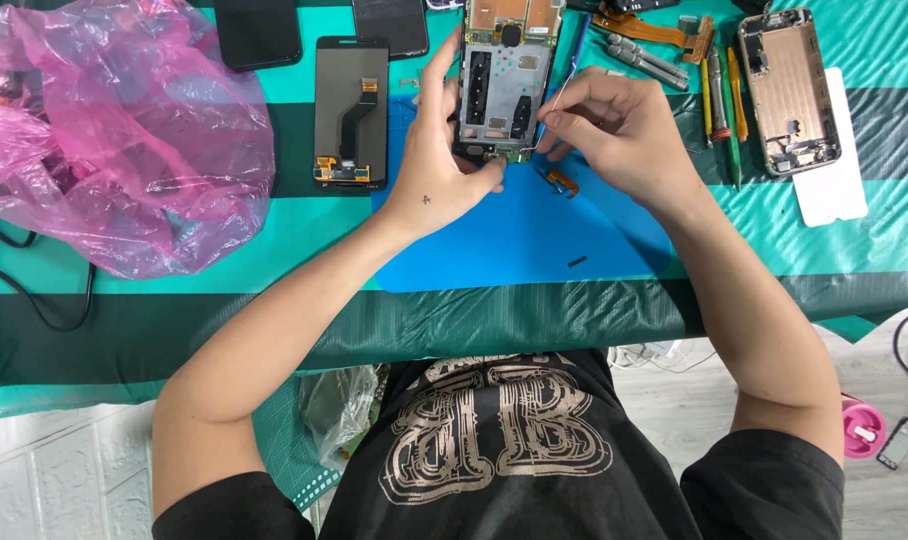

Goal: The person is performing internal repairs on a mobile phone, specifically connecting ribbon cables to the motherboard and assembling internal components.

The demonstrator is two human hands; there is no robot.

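Nearest the camera, the person's black printed shirt [499,440] is filling the 6 o'clock edge, with both bare forearms reaching up toward the bench [174,320], which is covered in green and teal striped cloth. A clear plastic bag [339,410] is hanging just below the bench edge at 7 o'clock.

On the cloth a blue work mat [514,235] is lying at the centre, carrying a small black part [577,262] and, further up, a small orange flex piece [562,181] just beside the right hand.

The left hand [436,165] is gripping the opened phone [502,85] at 12 o'clock, thumb pressing at the phone's bottom edge and fingers wrapping up its left side; its grip is closed on the phone. The right hand [614,125] is pinching thin metal tweezers [552,110], whose tip is seeming to touch the phone's lower right corner, though the contact point is too small to be sure.

To 10 o'clock a loose phone screen [351,110] is lying face down, and a crumpled pink plastic bag [114,130] is sitting beyond it at 9 o'clock. Toward 2 o'clock, screwdrivers and pry tools [719,95] are lying in a row beside a gold phone housing [789,92], which is resting partly on a white card [834,185].
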